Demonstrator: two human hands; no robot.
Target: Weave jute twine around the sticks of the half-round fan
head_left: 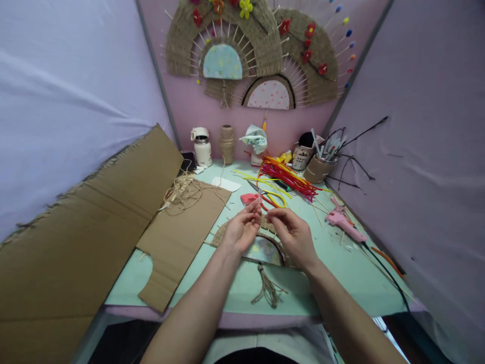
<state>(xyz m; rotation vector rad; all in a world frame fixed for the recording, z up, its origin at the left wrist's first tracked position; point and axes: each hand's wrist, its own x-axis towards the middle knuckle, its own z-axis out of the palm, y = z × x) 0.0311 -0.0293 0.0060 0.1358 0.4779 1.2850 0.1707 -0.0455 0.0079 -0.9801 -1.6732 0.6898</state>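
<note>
My left hand (242,230) is turned palm up, its fingers curled together around small red pieces (253,216), too small to name. Facing it, my right hand (297,235) has thumb and forefinger pinched; whatever lies between them cannot be made out. Both hands hover over a half-round woven twine fan (265,250) with a pale patterned centre and a dark rim, partly covered by my hands. From its lower edge a twine tassel (268,288) hangs toward me. Just beyond my fingers lie yellow-and-red-handled scissors (278,198) and a pinkish-red scrap (249,198).
Cardboard sheets (178,232) and tangled twine (184,192) lie left. Red and orange pipe cleaners (291,179) lie behind the scissors. A pink glue gun (346,226) with its cord is on the right. A twine spool (227,144), white bottle (202,149) and twig-filled pot (320,167) stand at the back.
</note>
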